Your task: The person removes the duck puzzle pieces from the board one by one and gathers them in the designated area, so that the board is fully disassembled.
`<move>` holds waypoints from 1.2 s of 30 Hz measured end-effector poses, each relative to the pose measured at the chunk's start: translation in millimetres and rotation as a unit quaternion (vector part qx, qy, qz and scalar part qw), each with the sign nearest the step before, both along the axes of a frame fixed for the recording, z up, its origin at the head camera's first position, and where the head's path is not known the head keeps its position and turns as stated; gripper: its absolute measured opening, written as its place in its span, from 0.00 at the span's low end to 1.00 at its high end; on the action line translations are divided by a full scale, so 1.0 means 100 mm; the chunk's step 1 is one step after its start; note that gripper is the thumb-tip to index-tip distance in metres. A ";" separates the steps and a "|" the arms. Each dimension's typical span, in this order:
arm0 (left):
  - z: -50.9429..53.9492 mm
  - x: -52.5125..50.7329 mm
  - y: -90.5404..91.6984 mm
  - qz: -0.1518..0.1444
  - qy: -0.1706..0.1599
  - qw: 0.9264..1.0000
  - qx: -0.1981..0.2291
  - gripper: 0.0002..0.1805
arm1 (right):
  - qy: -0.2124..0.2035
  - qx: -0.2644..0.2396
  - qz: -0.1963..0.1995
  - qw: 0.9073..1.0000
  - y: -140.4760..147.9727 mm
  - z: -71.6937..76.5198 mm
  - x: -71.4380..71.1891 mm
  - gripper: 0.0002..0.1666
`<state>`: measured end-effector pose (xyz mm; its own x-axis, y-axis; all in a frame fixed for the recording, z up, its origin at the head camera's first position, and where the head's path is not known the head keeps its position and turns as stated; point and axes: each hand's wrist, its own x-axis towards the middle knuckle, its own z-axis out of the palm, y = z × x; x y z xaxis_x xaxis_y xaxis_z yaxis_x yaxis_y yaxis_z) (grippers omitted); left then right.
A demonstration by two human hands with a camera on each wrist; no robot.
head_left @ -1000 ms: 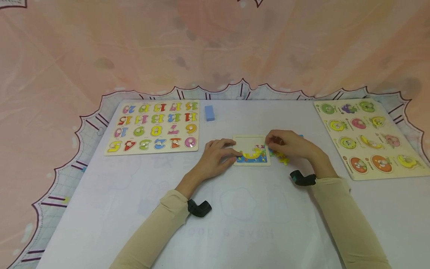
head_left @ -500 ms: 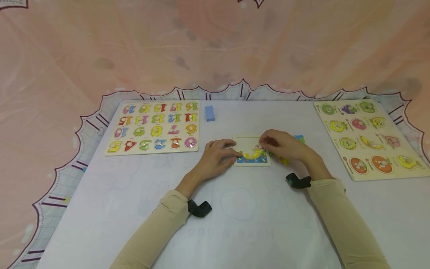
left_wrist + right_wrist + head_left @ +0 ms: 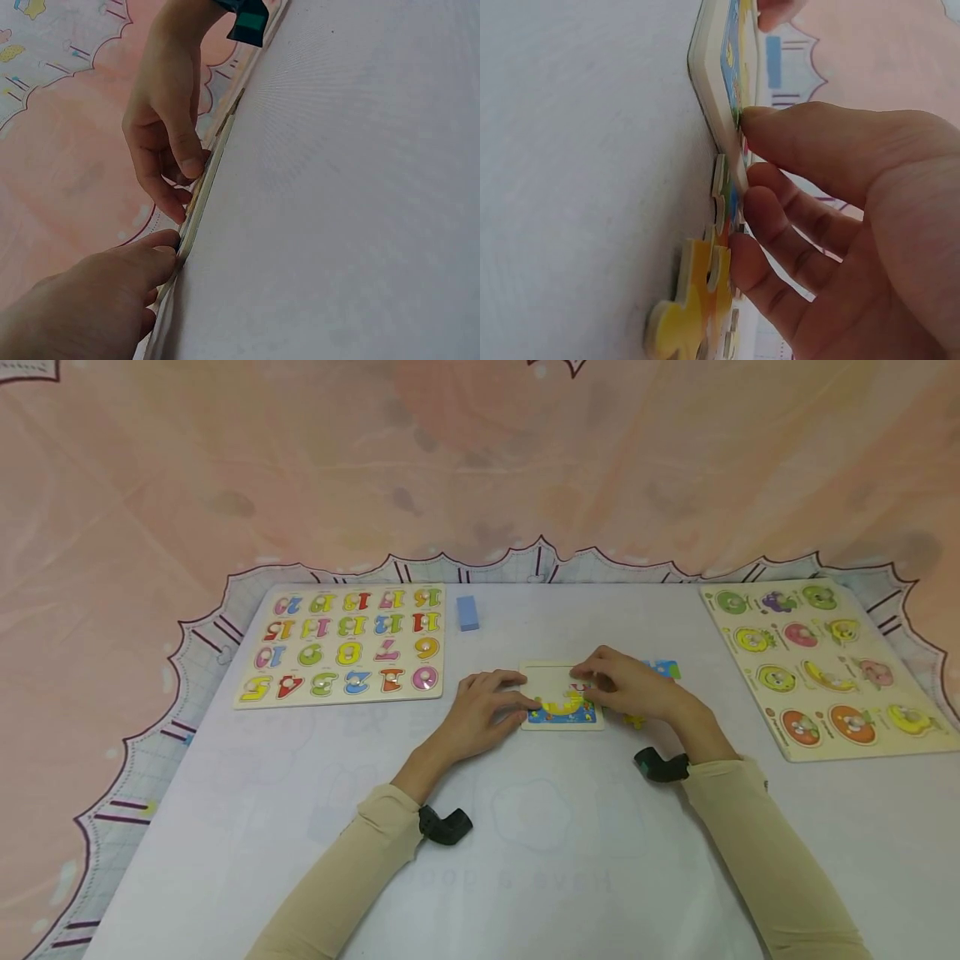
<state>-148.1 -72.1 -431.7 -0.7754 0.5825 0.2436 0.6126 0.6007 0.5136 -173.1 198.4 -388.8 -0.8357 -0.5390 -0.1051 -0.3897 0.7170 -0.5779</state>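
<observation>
A small puzzle tray [image 3: 562, 725] lies on the table with blue and yellow pieces along its lower part. My left hand [image 3: 483, 714] rests at its left edge, fingers relaxed and one fingertip on the picture. At the tray's right side my right hand [image 3: 633, 687] holds a piece between thumb and bent fingers; the fingers mostly hide it. In the right wrist view the thumb of my right hand [image 3: 855, 195] touches the picture surface, the other fingers beside the tray's edge [image 3: 712, 82]. Loose yellow pieces [image 3: 694, 300] lie near those fingers.
A number board [image 3: 341, 647] lies at the left and a fruit board [image 3: 825, 668] at the right. Behind the tray stands a blue block [image 3: 467, 613]. Loose blue pieces [image 3: 663, 668] lie just beyond my right hand. A patterned curtain [image 3: 480, 468] hangs behind the table.
My right hand has moved left, from beside the tray onto its right part, uncovering more of the loose blue pieces. The left hand has stayed in place.
</observation>
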 end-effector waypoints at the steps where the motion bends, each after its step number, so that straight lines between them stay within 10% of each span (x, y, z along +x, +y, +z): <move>1: 0.00 0.00 0.00 0.000 0.001 1.000 0.000 0.12 | -0.001 0.000 0.002 1.000 0.00 0.00 0.00 0.19; 36: 0.00 0.00 0.00 -0.006 0.010 1.000 0.010 0.12 | -0.017 -0.034 0.010 0.999 -0.01 0.01 0.00 0.10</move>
<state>-147.7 -72.3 -432.2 -0.7627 0.5871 0.2714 0.6308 0.5822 0.5130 -173.4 197.4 -388.3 -0.8211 -0.5627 -0.0954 -0.3830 0.6672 -0.6389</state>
